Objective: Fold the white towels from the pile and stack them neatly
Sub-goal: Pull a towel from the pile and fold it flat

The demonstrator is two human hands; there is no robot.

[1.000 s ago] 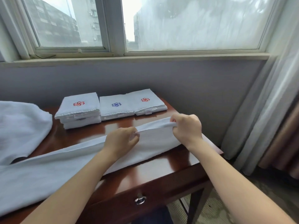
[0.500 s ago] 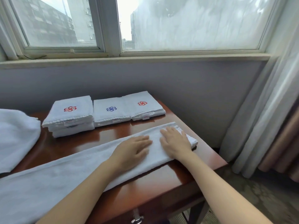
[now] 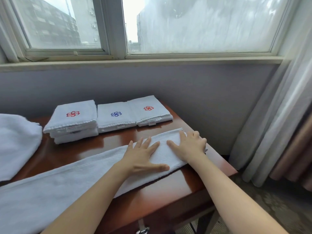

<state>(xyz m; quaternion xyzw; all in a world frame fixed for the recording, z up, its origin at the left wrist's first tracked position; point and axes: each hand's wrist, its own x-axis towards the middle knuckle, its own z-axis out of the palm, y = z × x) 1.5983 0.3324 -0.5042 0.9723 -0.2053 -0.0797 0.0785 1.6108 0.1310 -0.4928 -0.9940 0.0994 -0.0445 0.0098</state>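
A long white towel (image 3: 55, 181), folded lengthwise into a strip, lies diagonally across the dark wooden table (image 3: 177, 184). My left hand (image 3: 143, 156) presses flat on it with fingers spread. My right hand (image 3: 189, 146) lies flat on the strip's far right end, close to the table's right edge. Behind them stand folded white towels: a stack with a red emblem (image 3: 72, 119), one with a blue emblem (image 3: 115, 118), and one with a red emblem (image 3: 148, 109). A heap of unfolded white towels (image 3: 16, 144) sits at the left.
The table stands against a grey wall under a window (image 3: 194, 26). Curtains (image 3: 278, 115) hang to the right of the table. A metal drawer pull (image 3: 142, 231) shows at the table's front. Carpeted floor lies at the lower right.
One second ago both hands gripped the towel's upper edge, lifted off the table. They laid it down and now press flat on it, and the right hand has slid toward the strip's right end.
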